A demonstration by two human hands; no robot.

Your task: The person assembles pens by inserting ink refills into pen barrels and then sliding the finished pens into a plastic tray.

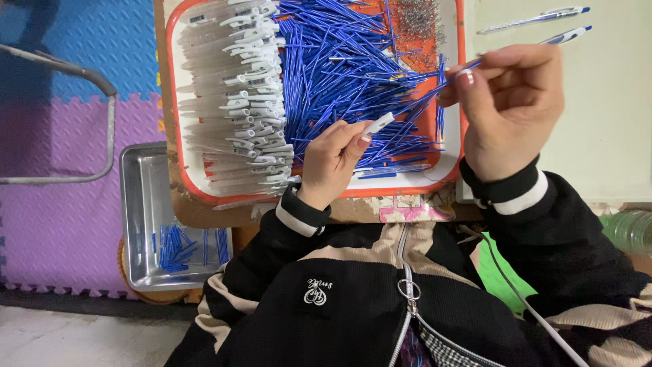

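My left hand [331, 162] rests over the near edge of an orange-rimmed white tray [175, 102] and holds a white pen barrel [377, 124] that points up to the right. My right hand [511, 102] pinches a thin blue refill [435, 92] between thumb and fingers, its tip aimed down-left toward the barrel. The two parts are apart. The tray holds a stack of white clear pen barrels [238, 95] on the left, a heap of blue refills [346, 61] in the middle and a patch of small metal springs [415, 27] at the far right.
Two finished pens [536, 19] lie on the pale tabletop [611, 122] right of the tray. On the floor at left a steel tray [139, 204] holds a few blue refills, beside a metal chair frame [81, 81] on foam mats. A clear bottle [628, 231] lies at right.
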